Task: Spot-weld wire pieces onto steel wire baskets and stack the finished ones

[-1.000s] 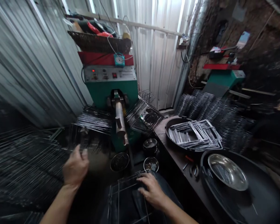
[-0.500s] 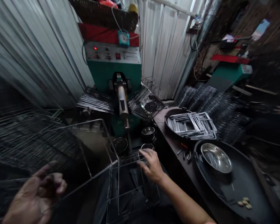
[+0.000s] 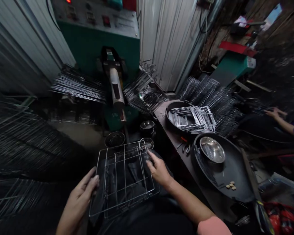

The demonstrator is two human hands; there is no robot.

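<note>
A hinged wire grill basket (image 3: 125, 187) lies across my lap, its upper wire frame folded over the lower one. My left hand (image 3: 82, 191) pinches the left side wire between thumb and fingers. On the far right corner, my right hand (image 3: 160, 169) grips the wires with thumb and index finger. The welding machine's green body (image 3: 83, 39) stands straight ahead, its pale cylindrical arm (image 3: 116, 83) pointing towards me above the basket.
Stacked wire frames (image 3: 75, 88) and more wire pieces (image 3: 147, 94) flank the machine. A wire heap (image 3: 17, 137) fills the left. On the right bench are a pan of wire rectangles (image 3: 170, 122), pliers (image 3: 187, 149) and a black tray (image 3: 237, 182) with a steel bowl (image 3: 212, 149). Another person's hand (image 3: 275, 112) is far right.
The upper wire frame has swung from the left over onto the lower one. My left hand has moved right and closed on its side. The view has tilted down.
</note>
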